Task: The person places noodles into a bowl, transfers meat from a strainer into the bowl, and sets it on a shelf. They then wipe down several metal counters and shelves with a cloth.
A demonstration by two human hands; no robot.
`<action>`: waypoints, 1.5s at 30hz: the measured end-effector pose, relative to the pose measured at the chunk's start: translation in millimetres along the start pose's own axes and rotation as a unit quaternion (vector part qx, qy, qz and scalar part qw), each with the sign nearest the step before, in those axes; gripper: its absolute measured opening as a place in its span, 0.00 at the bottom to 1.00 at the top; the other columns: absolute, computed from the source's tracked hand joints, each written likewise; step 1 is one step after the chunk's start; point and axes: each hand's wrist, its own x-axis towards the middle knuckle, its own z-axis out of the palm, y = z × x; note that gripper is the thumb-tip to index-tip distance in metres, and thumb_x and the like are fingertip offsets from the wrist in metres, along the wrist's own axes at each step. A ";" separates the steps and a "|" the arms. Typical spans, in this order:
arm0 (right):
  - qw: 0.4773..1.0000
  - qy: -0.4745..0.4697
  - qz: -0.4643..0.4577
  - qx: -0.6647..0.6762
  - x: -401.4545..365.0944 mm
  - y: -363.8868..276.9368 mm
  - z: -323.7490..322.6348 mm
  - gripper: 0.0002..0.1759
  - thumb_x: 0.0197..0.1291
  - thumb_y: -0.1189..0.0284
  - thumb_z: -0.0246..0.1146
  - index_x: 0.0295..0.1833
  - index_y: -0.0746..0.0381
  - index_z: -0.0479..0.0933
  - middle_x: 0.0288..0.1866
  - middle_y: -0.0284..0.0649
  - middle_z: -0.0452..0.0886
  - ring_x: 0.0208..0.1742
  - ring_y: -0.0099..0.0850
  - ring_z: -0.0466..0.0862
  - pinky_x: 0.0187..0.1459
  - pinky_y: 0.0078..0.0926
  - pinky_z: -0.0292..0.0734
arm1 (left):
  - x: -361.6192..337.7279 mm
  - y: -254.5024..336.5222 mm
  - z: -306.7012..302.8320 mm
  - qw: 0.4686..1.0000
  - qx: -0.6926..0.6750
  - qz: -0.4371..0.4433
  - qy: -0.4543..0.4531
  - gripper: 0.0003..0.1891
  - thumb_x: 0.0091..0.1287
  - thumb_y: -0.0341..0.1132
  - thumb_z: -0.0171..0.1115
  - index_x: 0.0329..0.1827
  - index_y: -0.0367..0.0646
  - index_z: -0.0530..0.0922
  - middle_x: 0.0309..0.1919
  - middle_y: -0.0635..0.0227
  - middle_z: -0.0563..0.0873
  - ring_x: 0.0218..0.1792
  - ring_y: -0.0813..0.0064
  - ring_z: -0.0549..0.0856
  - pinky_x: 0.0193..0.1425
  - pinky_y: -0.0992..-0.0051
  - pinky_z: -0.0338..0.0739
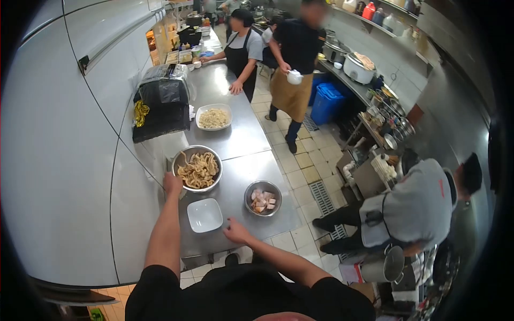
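My left hand is at the left rim of a metal bowl, with its fingers closed on the edge. Pale brown, curled strips of food fill that bowl. Just in front of it stands a white square bowl with nothing inside. My right hand hovers by the counter's near edge, right of the white bowl, fingers loosely bent and apart, holding nothing. A smaller metal bowl with pinkish-white chunks sits farther right.
The steel counter runs away from me, with another white bowl of pale shreds on it. A black box-like unit stands at left. Across the aisle, one person carries a white teapot; another bends near a large pot.
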 end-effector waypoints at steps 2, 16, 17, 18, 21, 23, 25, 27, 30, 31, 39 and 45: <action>0.996 0.005 0.003 0.085 35.2 -7.2 -5.9 0.32 0.51 0.66 0.56 0.60 0.66 0.55 0.39 0.49 0.76 0.37 0.38 0.78 0.43 0.32 0.72 | 1.1 0.1 -2.3 0.994 -0.105 -0.026 -0.036 0.16 0.50 0.32 0.60 0.42 0.34 0.72 0.37 0.51 0.80 0.37 0.56 0.82 0.38 0.61 0.77; 0.880 -0.009 0.125 0.458 108.9 -23.8 -15.2 0.30 0.56 0.68 0.51 0.63 0.65 0.51 0.45 0.46 0.70 0.33 0.32 0.77 0.33 0.25 0.72 | -104.6 10.7 -64.2 0.892 -0.445 -0.076 0.025 0.08 0.57 0.31 0.49 0.37 0.38 0.72 0.25 0.67 0.78 0.17 0.78 0.76 0.10 0.79 0.68; 0.857 0.013 0.130 0.498 118.1 -38.1 -26.4 0.30 0.58 0.66 0.50 0.63 0.64 0.49 0.47 0.45 0.70 0.36 0.33 0.77 0.35 0.26 0.72 | -117.1 7.9 -71.8 0.893 -0.442 -0.076 0.039 0.08 0.57 0.31 0.48 0.37 0.38 0.72 0.24 0.67 0.77 0.17 0.78 0.76 0.10 0.79 0.67; 0.832 0.035 0.137 0.537 126.6 -46.6 -34.5 0.30 0.60 0.64 0.49 0.64 0.63 0.48 0.49 0.44 0.69 0.39 0.34 0.77 0.38 0.28 0.73 | -131.1 1.1 -78.0 0.894 -0.438 -0.078 0.052 0.08 0.57 0.31 0.48 0.37 0.39 0.72 0.23 0.68 0.77 0.16 0.79 0.75 0.10 0.79 0.67; 0.772 -0.036 0.085 0.629 178.8 -29.0 -37.0 0.32 0.61 0.58 0.45 0.66 0.62 0.45 0.53 0.45 0.65 0.44 0.36 0.76 0.40 0.29 0.73 | -164.3 -18.3 -86.4 0.911 -0.397 -0.083 0.073 0.07 0.57 0.30 0.47 0.35 0.39 0.71 0.23 0.69 0.77 0.16 0.80 0.74 0.10 0.81 0.66; 0.750 0.020 0.142 0.646 187.5 -30.9 -40.8 0.32 0.61 0.56 0.45 0.65 0.61 0.46 0.55 0.45 0.63 0.44 0.35 0.74 0.42 0.30 0.72 | -184.6 -32.4 -90.1 0.919 -0.377 -0.088 0.074 0.06 0.57 0.29 0.46 0.35 0.39 0.71 0.24 0.70 0.77 0.16 0.81 0.74 0.10 0.82 0.65; 0.740 0.068 0.189 0.642 167.0 -42.4 -52.3 0.30 0.61 0.55 0.45 0.63 0.60 0.52 0.56 0.44 0.64 0.43 0.35 0.73 0.44 0.32 0.70 | -196.1 -30.6 -99.4 0.936 -0.335 -0.077 0.082 0.07 0.57 0.29 0.47 0.34 0.37 0.70 0.23 0.67 0.77 0.17 0.78 0.74 0.14 0.76 0.67; 0.818 0.081 0.133 0.553 144.3 -36.7 -52.2 0.29 0.61 0.55 0.46 0.62 0.60 0.53 0.57 0.44 0.64 0.45 0.35 0.73 0.45 0.32 0.69 | -205.2 -50.9 -97.9 0.971 -0.216 -0.031 0.102 0.07 0.58 0.30 0.47 0.35 0.35 0.70 0.24 0.62 0.77 0.18 0.71 0.76 0.19 0.71 0.69; 0.895 0.084 -0.002 0.437 118.7 -34.8 -45.6 0.30 0.60 0.58 0.50 0.63 0.61 0.52 0.58 0.44 0.63 0.48 0.35 0.72 0.46 0.31 0.68 | -179.8 -65.3 -94.7 0.990 -0.020 0.070 0.120 0.09 0.58 0.33 0.47 0.35 0.35 0.68 0.26 0.50 0.76 0.26 0.52 0.76 0.31 0.60 0.69; 0.910 0.095 -0.058 0.399 110.6 -30.3 -40.1 0.31 0.59 0.59 0.52 0.63 0.62 0.53 0.57 0.44 0.64 0.48 0.35 0.72 0.47 0.31 0.68 | -182.6 -42.1 -101.4 0.992 -0.021 0.070 0.106 0.10 0.57 0.34 0.48 0.34 0.35 0.67 0.28 0.45 0.75 0.31 0.44 0.74 0.35 0.55 0.68; 0.953 0.110 -0.238 0.149 71.5 -29.1 -17.1 0.38 0.53 0.61 0.59 0.64 0.64 0.50 0.61 0.55 0.55 0.61 0.45 0.60 0.60 0.37 0.56 | -163.7 -0.9 -98.1 0.963 0.108 0.235 0.075 0.07 0.56 0.30 0.46 0.38 0.44 0.69 0.43 0.59 0.78 0.34 0.52 0.78 0.36 0.58 0.73; 0.897 0.102 -0.426 -0.067 37.1 -96.1 -48.3 0.40 0.43 0.60 0.64 0.60 0.67 0.57 0.61 0.56 0.56 0.64 0.49 0.56 0.63 0.42 0.50 | -161.0 3.4 -95.4 0.944 0.145 0.287 0.079 0.06 0.56 0.30 0.48 0.37 0.45 0.69 0.49 0.65 0.77 0.32 0.55 0.80 0.31 0.62 0.76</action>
